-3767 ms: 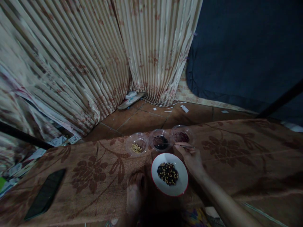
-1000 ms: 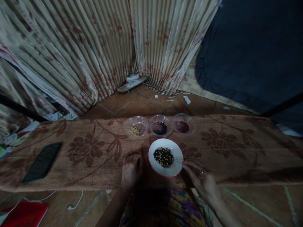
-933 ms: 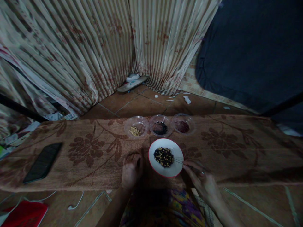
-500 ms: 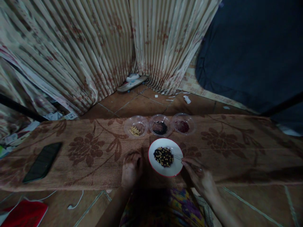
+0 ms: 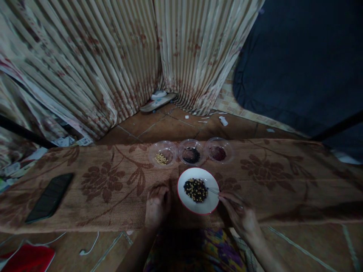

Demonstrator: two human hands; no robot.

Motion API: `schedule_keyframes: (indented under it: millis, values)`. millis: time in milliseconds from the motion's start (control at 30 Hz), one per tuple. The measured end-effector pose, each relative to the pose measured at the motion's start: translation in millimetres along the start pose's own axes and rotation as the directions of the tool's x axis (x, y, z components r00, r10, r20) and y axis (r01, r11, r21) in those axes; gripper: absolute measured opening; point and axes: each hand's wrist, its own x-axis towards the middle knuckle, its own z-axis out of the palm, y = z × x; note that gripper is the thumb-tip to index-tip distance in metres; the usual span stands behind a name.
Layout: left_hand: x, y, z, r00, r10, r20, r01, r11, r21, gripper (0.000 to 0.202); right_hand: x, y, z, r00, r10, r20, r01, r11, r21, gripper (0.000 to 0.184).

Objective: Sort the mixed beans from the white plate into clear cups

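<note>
A white plate with a red rim holds a mixed pile of black and yellow beans. My right hand pinches thin metal tweezers at the plate's right edge. Their tips reach the right side of the pile; whether a bean is between them is too small to tell. Left of the plate, my left hand rests on the cloth with its fingers curled in. Behind the plate stand three clear bowls in a row: one with yellow beans, one with black beans, one with dark red beans.
A brown flowered cloth covers the long, narrow table. A dark phone lies at its left. Beyond are striped curtains, a skateboard and white scraps on the tiled floor. A red item and a white cable lie below the front left.
The tweezers' prongs look closer together than before, their tips still beside the pile. My left hand keeps its place. The whole view has shifted very slightly.
</note>
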Motion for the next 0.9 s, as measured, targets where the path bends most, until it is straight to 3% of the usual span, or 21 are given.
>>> schedule_keyframes:
  millis: [167, 300, 500, 633, 733, 900]
  values:
    - [0.0, -0.6, 0.0, 1.000, 0.011, 0.005, -0.011, 1.000, 0.007, 0.012, 2.6, -6.6, -4.8, 0.998, 0.059, 0.004, -0.059, 0.996, 0.062, 0.022]
    - [-1.3, -3.6, 2.2, 0.999, 0.024, -0.027, -0.024, 1.000, 0.015, 0.012, 16.1, -3.4, -7.3, 0.992, 0.105, -0.074, -0.098, 0.990, 0.102, 0.021]
    - [-2.5, -10.8, 9.0, 0.994, 0.060, -0.089, -0.058, 0.998, 0.023, 0.013, 79.3, 17.6, -21.2, 0.918, 0.114, -0.379, -0.057, 0.986, 0.159, 0.027]
    - [-0.5, -12.6, 10.1, 0.990, 0.076, -0.123, -0.072, 0.997, 0.036, 0.014, 113.8, 28.3, -22.7, 0.912, 0.117, -0.394, -0.021, 0.970, 0.240, 0.030]
    - [0.5, -10.8, 6.8, 0.990, 0.091, -0.110, -0.087, 0.996, 0.033, 0.013, 111.9, 29.4, -17.4, 0.891, 0.185, -0.414, -0.057, 0.951, 0.303, 0.029]
    - [1.0, -4.5, 1.2, 0.997, 0.061, -0.051, -0.059, 0.998, 0.033, 0.014, 65.9, 14.2, -15.7, 0.883, 0.274, -0.382, -0.157, 0.937, 0.311, 0.024]
